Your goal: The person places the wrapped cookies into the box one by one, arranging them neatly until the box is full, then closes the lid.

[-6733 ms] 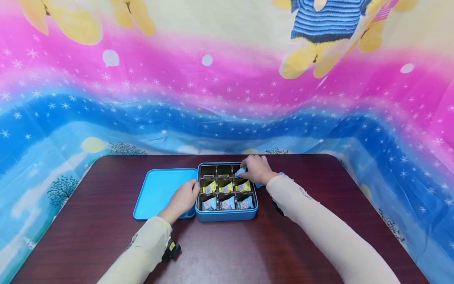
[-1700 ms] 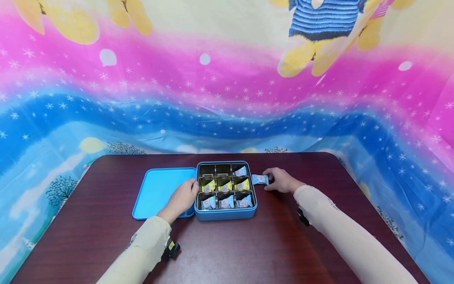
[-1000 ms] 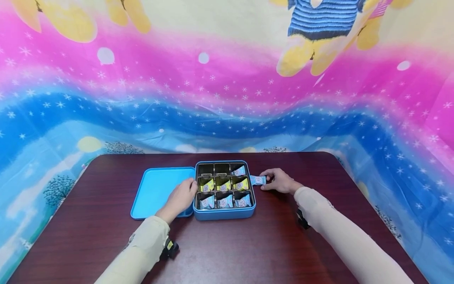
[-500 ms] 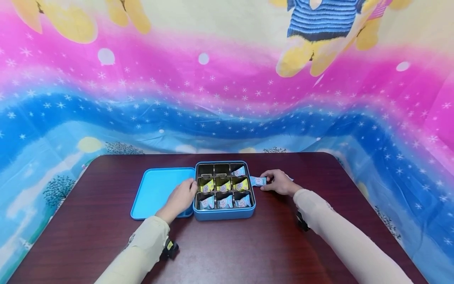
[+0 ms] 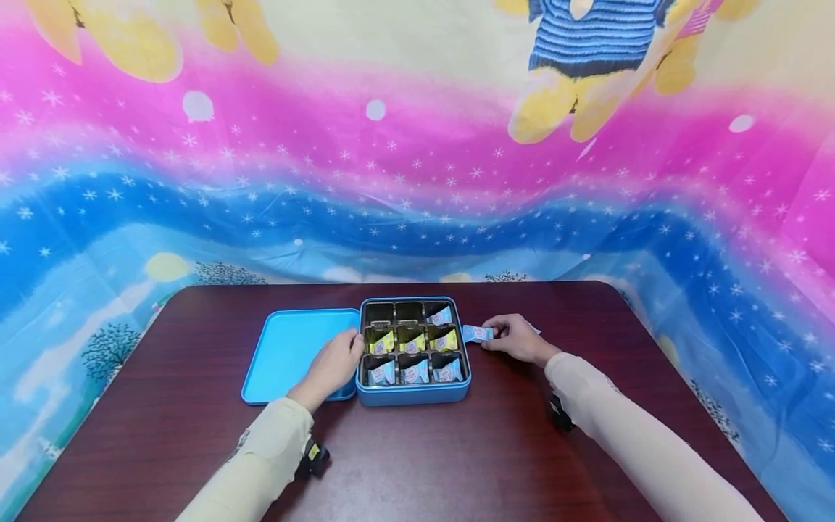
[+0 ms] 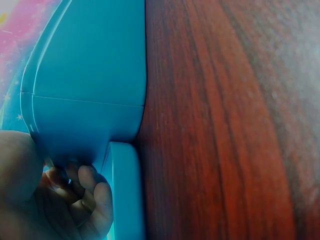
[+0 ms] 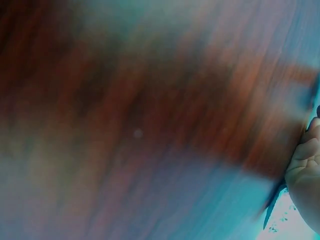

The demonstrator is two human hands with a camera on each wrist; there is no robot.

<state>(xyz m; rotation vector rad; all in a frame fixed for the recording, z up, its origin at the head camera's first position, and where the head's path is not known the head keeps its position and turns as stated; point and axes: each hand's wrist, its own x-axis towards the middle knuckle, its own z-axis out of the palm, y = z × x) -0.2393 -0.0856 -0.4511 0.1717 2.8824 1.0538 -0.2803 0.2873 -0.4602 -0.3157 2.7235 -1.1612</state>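
Observation:
A blue box (image 5: 414, 395) holds a dark divided tray in rows of three compartments. Blue-wrapped candies (image 5: 414, 373) fill the near row, yellow-wrapped ones (image 5: 412, 342) the middle row. One blue candy (image 5: 440, 316) sits in the far right compartment; the other two far compartments are bare. My left hand (image 5: 334, 362) holds the box's left rim, its fingers (image 6: 102, 200) curled against the side in the left wrist view. Beside the box's right wall, my right hand (image 5: 518, 338) pinches the right end of a blue-wrapped candy (image 5: 479, 333) close over the table.
The blue lid (image 5: 287, 355) lies inside up on the table, left of the box and partly under my left hand. A small pale-blue bit (image 5: 537, 330) shows behind my right hand. A printed cloth (image 5: 417, 181) hangs around the dark wooden table (image 5: 417, 464).
My right hand has moved from the far right compartment, where a blue candy now lies, to another candy right of the box. Lately it shifts only slightly. My left hand stays at the rim.

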